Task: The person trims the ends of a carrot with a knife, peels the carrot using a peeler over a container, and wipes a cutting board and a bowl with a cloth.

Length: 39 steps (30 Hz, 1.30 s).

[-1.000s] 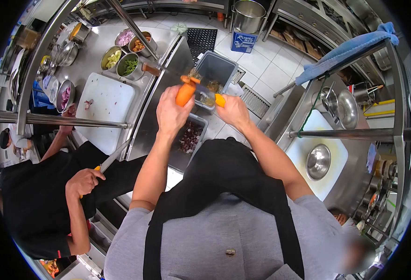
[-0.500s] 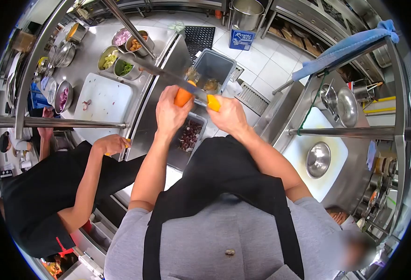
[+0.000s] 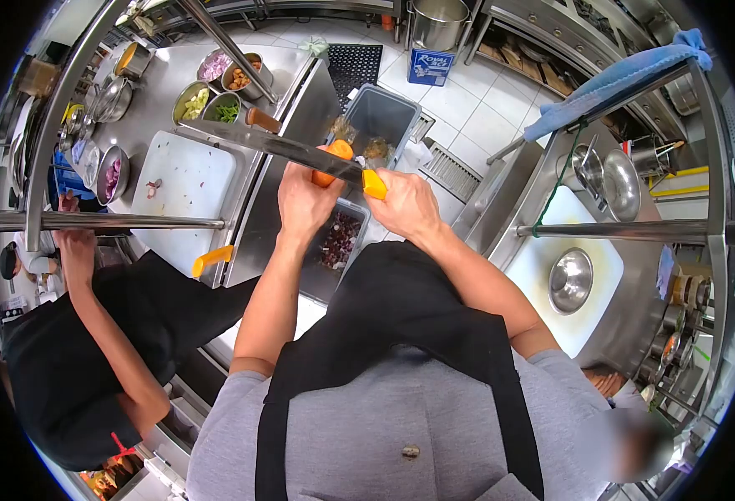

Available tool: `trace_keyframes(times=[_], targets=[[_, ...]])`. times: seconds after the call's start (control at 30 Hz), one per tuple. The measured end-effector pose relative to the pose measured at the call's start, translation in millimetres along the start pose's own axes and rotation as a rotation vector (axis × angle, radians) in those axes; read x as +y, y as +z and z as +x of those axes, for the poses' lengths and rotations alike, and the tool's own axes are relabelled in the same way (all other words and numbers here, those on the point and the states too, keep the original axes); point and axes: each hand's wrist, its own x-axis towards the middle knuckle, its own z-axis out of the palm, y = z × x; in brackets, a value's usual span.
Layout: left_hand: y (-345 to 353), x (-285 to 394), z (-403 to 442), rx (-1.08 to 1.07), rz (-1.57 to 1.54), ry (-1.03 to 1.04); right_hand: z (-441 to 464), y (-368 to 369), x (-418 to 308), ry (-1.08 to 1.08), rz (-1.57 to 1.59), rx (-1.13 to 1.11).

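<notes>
My left hand (image 3: 307, 204) is closed around a short, thick orange piece that looks like a carrot (image 3: 340, 150). In my right hand (image 3: 409, 203) is the yellow handle of a knife (image 3: 292, 152). Its long, wide blade points left and crosses in front of the carrot; whether it is cutting in cannot be seen. Both hands are above a grey bin (image 3: 382, 113) with scraps in it and a second tub (image 3: 366, 221) holding dark red-purple bits.
At left, a co-worker's hand (image 3: 75, 244) is near a rail. A white cutting board (image 3: 179, 204), another yellow-handled knife (image 3: 211, 261) and pots of chopped vegetables (image 3: 225, 108) are on that counter. A steel bowl (image 3: 569, 281) rests on the right-hand board (image 3: 588, 321).
The knife blade, blurred before, is now sharp, lower and across the carrot. The co-worker's hand has left the other yellow knife handle and moved left.
</notes>
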Motion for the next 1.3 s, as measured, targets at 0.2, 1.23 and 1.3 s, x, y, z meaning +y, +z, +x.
trace_keyframes(times=[0.2, 1.23, 1.3], targets=[[-5, -10, 3, 0.057, 0.137, 0.064, 1, 20, 51, 0.123, -0.082, -0.069], [-66, 45, 2, 0.222, -0.494, 0.739, -7, 10, 92, 0.530, -0.125, -0.176], [-66, 48, 1, 0.225, -0.481, 0.725, -8, 9, 89, 0.497, -0.134, -0.165]])
